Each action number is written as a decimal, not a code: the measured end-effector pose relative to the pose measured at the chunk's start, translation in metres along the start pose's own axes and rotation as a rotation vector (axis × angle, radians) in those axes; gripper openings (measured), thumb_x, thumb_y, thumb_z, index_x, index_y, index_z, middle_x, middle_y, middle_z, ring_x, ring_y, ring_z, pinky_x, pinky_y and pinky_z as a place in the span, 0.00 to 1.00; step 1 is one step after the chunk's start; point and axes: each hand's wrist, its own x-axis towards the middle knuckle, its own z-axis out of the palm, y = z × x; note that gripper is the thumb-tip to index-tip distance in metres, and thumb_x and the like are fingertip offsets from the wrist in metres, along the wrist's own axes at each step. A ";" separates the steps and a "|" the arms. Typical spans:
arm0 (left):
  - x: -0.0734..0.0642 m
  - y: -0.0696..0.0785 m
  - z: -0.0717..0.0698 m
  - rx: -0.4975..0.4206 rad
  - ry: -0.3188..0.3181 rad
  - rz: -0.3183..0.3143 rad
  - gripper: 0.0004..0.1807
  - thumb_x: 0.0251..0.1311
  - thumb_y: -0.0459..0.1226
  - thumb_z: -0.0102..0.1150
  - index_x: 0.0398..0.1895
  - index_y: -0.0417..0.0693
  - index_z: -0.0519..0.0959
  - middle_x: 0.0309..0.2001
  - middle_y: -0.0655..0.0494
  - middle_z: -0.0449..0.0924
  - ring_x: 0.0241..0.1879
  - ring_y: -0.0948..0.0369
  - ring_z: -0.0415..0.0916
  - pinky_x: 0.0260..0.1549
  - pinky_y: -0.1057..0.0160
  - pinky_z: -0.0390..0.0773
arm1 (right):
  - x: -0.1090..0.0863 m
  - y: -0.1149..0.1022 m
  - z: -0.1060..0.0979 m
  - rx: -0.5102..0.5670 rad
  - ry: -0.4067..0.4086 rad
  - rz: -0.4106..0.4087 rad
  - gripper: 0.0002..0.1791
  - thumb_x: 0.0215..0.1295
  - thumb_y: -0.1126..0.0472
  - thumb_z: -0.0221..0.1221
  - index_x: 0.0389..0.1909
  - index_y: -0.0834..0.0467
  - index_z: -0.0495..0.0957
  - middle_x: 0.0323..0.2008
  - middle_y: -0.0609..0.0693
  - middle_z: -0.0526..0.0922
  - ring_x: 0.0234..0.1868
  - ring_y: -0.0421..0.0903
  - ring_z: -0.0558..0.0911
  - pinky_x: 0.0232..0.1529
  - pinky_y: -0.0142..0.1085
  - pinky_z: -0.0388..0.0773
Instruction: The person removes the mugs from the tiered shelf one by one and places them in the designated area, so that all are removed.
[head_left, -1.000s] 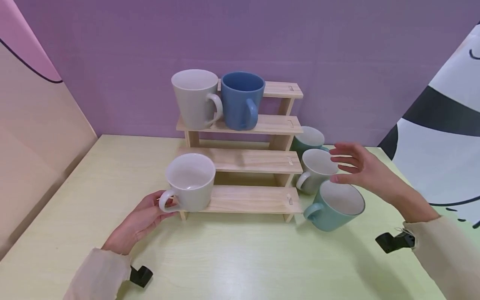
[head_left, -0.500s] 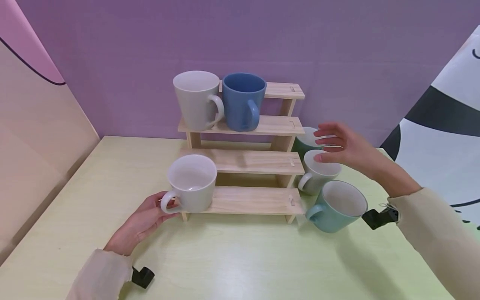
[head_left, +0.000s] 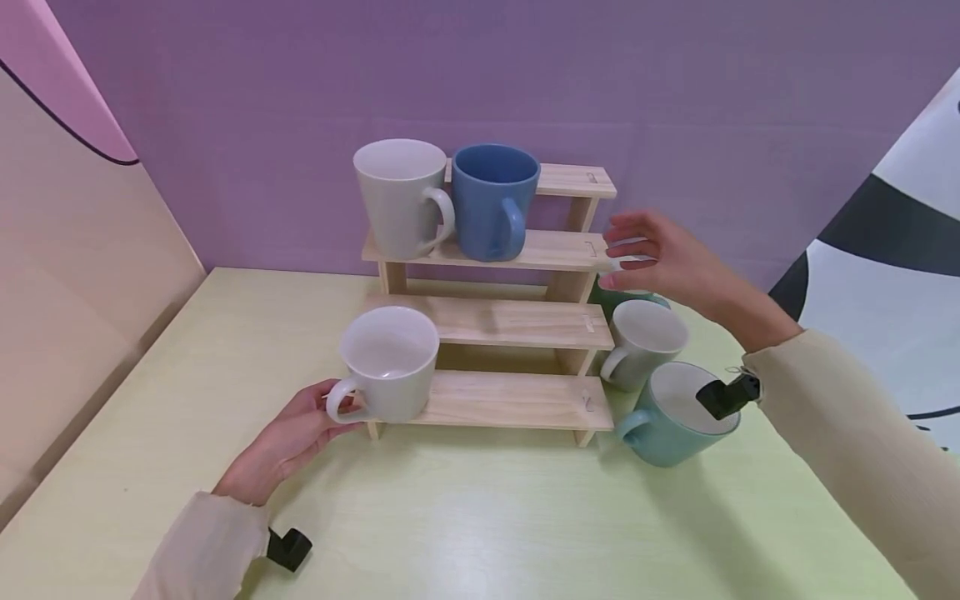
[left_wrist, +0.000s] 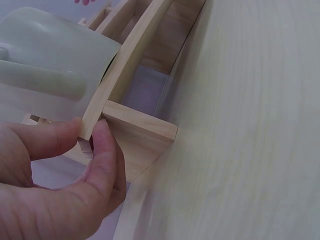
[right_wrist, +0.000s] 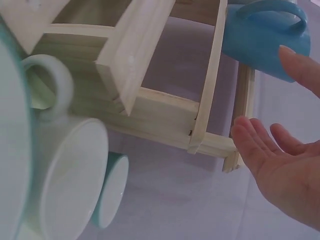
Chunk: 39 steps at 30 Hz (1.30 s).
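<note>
A stepped wooden display rack (head_left: pixel 510 398) stands mid-table. My left hand (head_left: pixel 288 437) pinches the left end of its lowest board between thumb and fingers, as the left wrist view shows. On that board sits a white mug (head_left: pixel 393 392), its handle overlapping my fingers in the head view. Higher up the rack stand a pale grey mug (head_left: pixel 393 212) and a blue mug (head_left: pixel 487 212), side by side. My right hand (head_left: pixel 667 258) holds nothing; its fingers are spread and slightly bent near the rack's upper right end. In the right wrist view the blue mug (right_wrist: pixel 265 40) lies past the thumb.
On the table right of the rack stand a dark green mug (head_left: pixel 606 296), partly hidden by my right hand, a white mug (head_left: pixel 633 367) and a light teal mug (head_left: pixel 663 437) in front. A purple backdrop (head_left: pixel 300 83) rises behind the table.
My right hand has moved left and farther back, from above the mugs on the right to beside the rack's upper boards. The left hand stays at the lowest board.
</note>
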 end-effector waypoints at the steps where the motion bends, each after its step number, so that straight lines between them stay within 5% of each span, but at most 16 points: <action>1: 0.001 0.000 0.000 -0.001 0.000 0.001 0.25 0.66 0.27 0.49 0.62 0.25 0.55 0.57 0.44 0.63 0.50 0.63 0.73 0.53 0.67 0.78 | 0.002 -0.001 0.000 -0.003 0.005 0.002 0.41 0.59 0.61 0.64 0.69 0.61 0.52 0.64 0.60 0.64 0.64 0.55 0.67 0.66 0.50 0.65; 22: 0.001 -0.002 -0.001 0.003 0.007 0.007 0.24 0.64 0.23 0.45 0.62 0.24 0.55 0.54 0.47 0.65 0.50 0.63 0.72 0.53 0.66 0.78 | 0.048 -0.033 0.010 0.023 0.042 -0.002 0.44 0.56 0.54 0.67 0.70 0.57 0.54 0.66 0.56 0.64 0.65 0.54 0.67 0.67 0.53 0.66; 39: 0.000 -0.003 0.000 -0.015 0.004 0.000 0.27 0.65 0.25 0.47 0.64 0.24 0.54 0.59 0.41 0.63 0.51 0.62 0.73 0.53 0.66 0.78 | 0.071 -0.045 0.022 0.092 0.002 -0.057 0.46 0.55 0.61 0.67 0.71 0.55 0.52 0.66 0.56 0.64 0.65 0.54 0.69 0.66 0.51 0.68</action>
